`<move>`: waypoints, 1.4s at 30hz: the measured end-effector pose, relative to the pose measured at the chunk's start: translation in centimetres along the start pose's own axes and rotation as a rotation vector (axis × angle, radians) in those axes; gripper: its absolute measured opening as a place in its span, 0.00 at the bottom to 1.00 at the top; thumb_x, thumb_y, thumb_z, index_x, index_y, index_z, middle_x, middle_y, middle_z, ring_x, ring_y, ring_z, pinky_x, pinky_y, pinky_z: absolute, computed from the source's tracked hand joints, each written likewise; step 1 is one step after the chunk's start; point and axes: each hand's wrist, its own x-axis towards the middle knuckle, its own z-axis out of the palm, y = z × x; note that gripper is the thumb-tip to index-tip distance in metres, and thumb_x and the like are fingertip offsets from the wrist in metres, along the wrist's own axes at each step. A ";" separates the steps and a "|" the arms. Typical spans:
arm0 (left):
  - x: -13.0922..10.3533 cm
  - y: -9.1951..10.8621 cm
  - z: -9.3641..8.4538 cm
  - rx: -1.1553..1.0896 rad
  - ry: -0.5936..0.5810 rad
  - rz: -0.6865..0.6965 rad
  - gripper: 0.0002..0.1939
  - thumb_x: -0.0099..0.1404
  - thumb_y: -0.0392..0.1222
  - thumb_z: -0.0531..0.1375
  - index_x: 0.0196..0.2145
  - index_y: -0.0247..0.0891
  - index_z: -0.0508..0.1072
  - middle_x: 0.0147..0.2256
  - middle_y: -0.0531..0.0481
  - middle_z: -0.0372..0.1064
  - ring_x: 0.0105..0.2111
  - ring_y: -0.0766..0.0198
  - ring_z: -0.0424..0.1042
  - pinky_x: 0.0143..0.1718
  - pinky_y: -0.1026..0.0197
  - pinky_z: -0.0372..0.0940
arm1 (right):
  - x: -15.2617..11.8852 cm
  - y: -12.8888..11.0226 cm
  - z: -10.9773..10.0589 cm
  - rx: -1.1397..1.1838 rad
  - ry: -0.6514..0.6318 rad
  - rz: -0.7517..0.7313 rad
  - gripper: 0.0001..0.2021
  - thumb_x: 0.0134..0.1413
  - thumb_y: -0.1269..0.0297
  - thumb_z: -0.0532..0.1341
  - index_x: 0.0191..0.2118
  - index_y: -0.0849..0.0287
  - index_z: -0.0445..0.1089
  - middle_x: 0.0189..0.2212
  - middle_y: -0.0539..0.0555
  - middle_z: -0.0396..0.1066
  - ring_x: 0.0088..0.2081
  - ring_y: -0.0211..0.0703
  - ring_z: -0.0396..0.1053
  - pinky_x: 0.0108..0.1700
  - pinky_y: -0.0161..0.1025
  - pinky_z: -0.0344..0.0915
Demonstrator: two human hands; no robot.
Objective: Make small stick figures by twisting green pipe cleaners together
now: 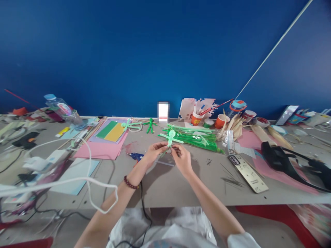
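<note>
We see thumb and fingers of the left hand (156, 152) pinched together on the lower part of a pale green figure (171, 137); those of the right hand (181, 155) close on it from the other side. The figure, round-headed with arms spread, is held upright at the near left end of the bundle of green stems (199, 141), our landmark. Fingertips cover its lower part, so we cannot quite tell how the legs sit. A beaded bracelet (131, 182) rings the left wrist.

Left of the bundle, just beside the left hand, we note a blue glue gun (136, 157) on the table (207, 193). Behind and left of the bundle lies a dark green figure (150, 126); farther left, a light green piece (127, 125) by the green and yellow sheets (110, 131), with pink paper (99, 150) under them. Well left of the bundle, a clear bottle (62, 108) leans at a tilt.

Behind the bundle we find a red cup (197, 119) holding pens. To its right, nearer the table's front edge, lies a phone (248, 173); beyond that, a black object (278, 162), too blurred to name.
</note>
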 end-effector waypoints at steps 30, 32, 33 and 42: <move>0.0 0.0 0.2 0.122 0.062 0.090 0.14 0.46 0.44 0.68 0.31 0.36 0.77 0.31 0.48 0.74 0.32 0.63 0.70 0.37 0.60 0.64 | 0.1 -0.2 -0.3 -0.045 -0.057 -0.101 0.09 0.53 0.64 0.58 0.38 0.56 0.74 0.35 0.55 0.73 0.36 0.45 0.71 0.39 0.41 0.69; -0.1 0.0 0.3 0.181 0.057 0.126 0.14 0.47 0.44 0.68 0.33 0.37 0.77 0.31 0.48 0.74 0.33 0.61 0.70 0.36 0.60 0.64 | 0.2 0.0 -0.3 -0.032 -0.034 -0.082 0.08 0.53 0.64 0.58 0.35 0.56 0.74 0.35 0.56 0.72 0.37 0.45 0.71 0.39 0.42 0.70; -0.2 0.1 0.5 0.209 0.053 0.149 0.14 0.47 0.44 0.67 0.33 0.37 0.77 0.31 0.48 0.74 0.33 0.61 0.71 0.36 0.60 0.64 | 0.2 0.0 -0.3 -0.012 -0.021 -0.066 0.08 0.53 0.63 0.58 0.35 0.56 0.74 0.36 0.56 0.71 0.36 0.45 0.71 0.38 0.41 0.70; -0.4 0.0 0.9 0.128 -0.048 0.190 0.16 0.48 0.42 0.67 0.36 0.34 0.75 0.29 0.48 0.72 0.30 0.64 0.69 0.34 0.61 0.64 | 0.2 -0.9 -0.1 0.197 -0.056 0.056 0.07 0.52 0.60 0.59 0.31 0.59 0.68 0.41 0.57 0.69 0.29 0.40 0.70 0.28 0.37 0.69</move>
